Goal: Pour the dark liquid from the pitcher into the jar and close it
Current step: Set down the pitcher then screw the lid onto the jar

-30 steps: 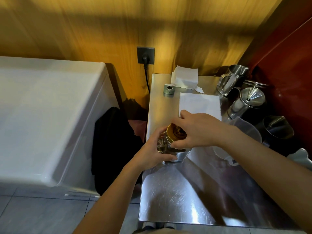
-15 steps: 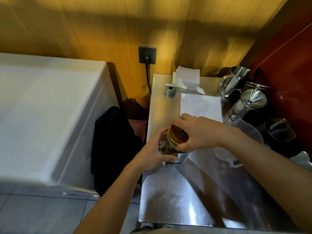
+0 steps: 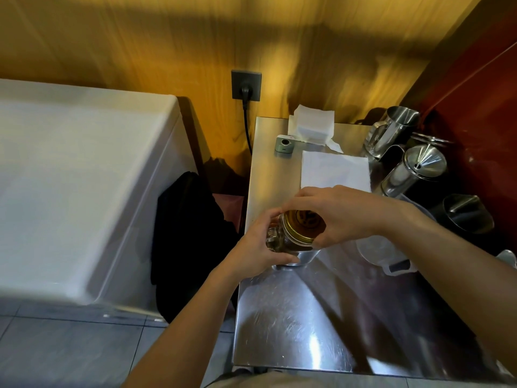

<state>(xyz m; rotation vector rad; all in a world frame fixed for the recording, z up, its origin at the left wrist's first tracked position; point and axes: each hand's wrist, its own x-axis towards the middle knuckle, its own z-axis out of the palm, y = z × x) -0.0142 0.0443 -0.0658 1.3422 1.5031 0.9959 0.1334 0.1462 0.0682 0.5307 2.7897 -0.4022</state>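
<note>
Little has moved since the earlier frames: both hands stay on the jar [image 3: 282, 239], right fingers have shifted slightly around the lid [image 3: 300, 226], and the view has dropped a touch.

Left hand [image 3: 258, 247] is curled around the glass body of the jar from the left, fingers closed on it. Right hand [image 3: 335, 214] sits over the top from the right, thumb and fingers pinched on the rim of the gold lid, which is tilted toward the camera. Whether the lid is fully seated cannot be told. Jar contents look dark amber. Jar is held just above a small metal cup [image 3: 300, 257] that stands on the steel table [image 3: 293, 326], near its left edge, about mid-depth.

Clear plastic pitcher [image 3: 375, 249] stands right of the jar, partly hidden behind the right forearm; it looks empty.

Far on the table: white napkin [image 3: 335, 170], a stack of tissue [image 3: 313, 127], a small grey device [image 3: 284, 144]. Far right: metal jug [image 3: 391, 130], lidded metal pot [image 3: 416, 170], dark cup [image 3: 467, 214]. A wall socket [image 3: 246, 85] with a black cable is on the wood wall. White chest [image 3: 78, 177] is on the left.
</note>
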